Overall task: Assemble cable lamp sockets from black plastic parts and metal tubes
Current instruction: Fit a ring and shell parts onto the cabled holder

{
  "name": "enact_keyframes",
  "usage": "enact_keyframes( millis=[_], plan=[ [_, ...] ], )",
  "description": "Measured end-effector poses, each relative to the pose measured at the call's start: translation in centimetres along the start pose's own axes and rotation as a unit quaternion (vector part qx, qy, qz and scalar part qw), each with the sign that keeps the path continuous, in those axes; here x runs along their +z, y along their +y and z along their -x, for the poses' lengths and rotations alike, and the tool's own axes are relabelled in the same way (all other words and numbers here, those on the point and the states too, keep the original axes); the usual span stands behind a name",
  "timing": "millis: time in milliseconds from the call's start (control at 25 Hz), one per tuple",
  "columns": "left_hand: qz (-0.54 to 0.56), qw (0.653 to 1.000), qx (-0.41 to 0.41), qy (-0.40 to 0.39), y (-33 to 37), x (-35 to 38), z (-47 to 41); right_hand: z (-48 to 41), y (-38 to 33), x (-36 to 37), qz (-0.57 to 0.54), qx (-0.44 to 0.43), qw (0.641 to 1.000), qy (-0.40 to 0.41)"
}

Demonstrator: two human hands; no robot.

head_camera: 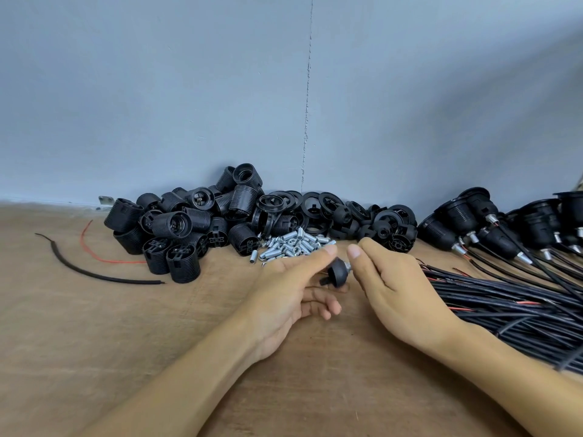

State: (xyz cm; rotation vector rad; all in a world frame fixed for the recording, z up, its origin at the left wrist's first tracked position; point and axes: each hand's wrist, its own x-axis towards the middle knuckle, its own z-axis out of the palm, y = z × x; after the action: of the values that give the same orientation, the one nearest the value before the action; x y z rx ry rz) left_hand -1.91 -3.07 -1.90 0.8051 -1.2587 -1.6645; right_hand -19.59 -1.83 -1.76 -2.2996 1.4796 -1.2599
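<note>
My left hand [295, 290] holds a black dome-shaped socket cap [337, 274] between thumb and fingers, just above the wooden table [94, 326]. A short metal tube [348, 265] sticks out of the cap's top. My right hand [397, 282] pinches that tube with thumb and fingertips. Behind my hands lies a pile of loose threaded metal tubes [293, 244]. A heap of black ribbed socket bodies [176, 230] sits at the left against the wall. More black caps and rings [362, 219] lie to its right.
Assembled sockets with cables [492, 228] lie at the far right. A thick bundle of black cables [511, 307] spreads under my right forearm. A loose black cable [94, 274] and a red wire [104, 258] lie at the left. A grey-blue wall [220, 105] closes the back.
</note>
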Motion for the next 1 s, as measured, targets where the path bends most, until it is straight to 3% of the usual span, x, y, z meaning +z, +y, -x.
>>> enact_keyframes(
  millis=[80,160,240,440,560,680,720,800,880,920,960,1000],
  plan=[
    [-0.038,0.998,0.041,0.015,-0.2,0.0,0.1,-0.3,0.2,-0.1,-0.018,0.075,0.997,-0.032],
    [-0.165,0.98,0.095,0.057,-0.7,0.0,0.1,-0.5,0.1,-0.4,-0.104,0.18,0.974,-0.094],
    [-0.185,0.973,0.118,0.076,-1.1,0.3,0.0,-0.6,0.0,-0.6,-0.15,0.207,0.962,-0.098],
    [-0.017,0.998,0.043,0.031,-0.6,0.2,-0.2,-0.1,-0.2,-0.4,-0.081,0.04,0.996,-0.022],
    [0.0,0.999,0.034,0.024,-0.3,0.3,0.0,0.0,-0.2,-0.4,0.006,-0.011,1.0,-0.009],
    [-0.061,0.993,0.092,0.049,-0.4,0.8,0.1,-0.2,-0.3,-0.5,0.073,-0.004,0.997,0.014],
    [-0.131,0.98,0.134,0.07,-0.5,0.9,0.2,-0.3,-0.4,-0.4,0.071,0.016,0.997,0.007],
    [-0.308,0.913,0.246,0.107,-1.0,1.1,0.6,-0.7,-0.4,-0.5,0.012,0.115,0.993,-0.029],
    [-0.414,0.838,0.337,0.115,-1.3,1.3,0.8,-0.9,-0.6,-0.8,-0.158,0.241,0.955,-0.072],
    [-0.416,0.831,0.35,0.12,-1.5,1.4,0.8,-0.9,-0.9,-1.0,-0.222,0.264,0.936,-0.075],
    [-0.378,0.854,0.336,0.123,-1.6,1.5,0.8,-0.8,-1.0,-1.0,-0.241,0.245,0.937,-0.064],
    [-0.299,0.899,0.298,0.117,-1.4,1.6,0.7,-0.6,-0.9,-0.9,-0.212,0.196,0.957,-0.037]
  ],
)
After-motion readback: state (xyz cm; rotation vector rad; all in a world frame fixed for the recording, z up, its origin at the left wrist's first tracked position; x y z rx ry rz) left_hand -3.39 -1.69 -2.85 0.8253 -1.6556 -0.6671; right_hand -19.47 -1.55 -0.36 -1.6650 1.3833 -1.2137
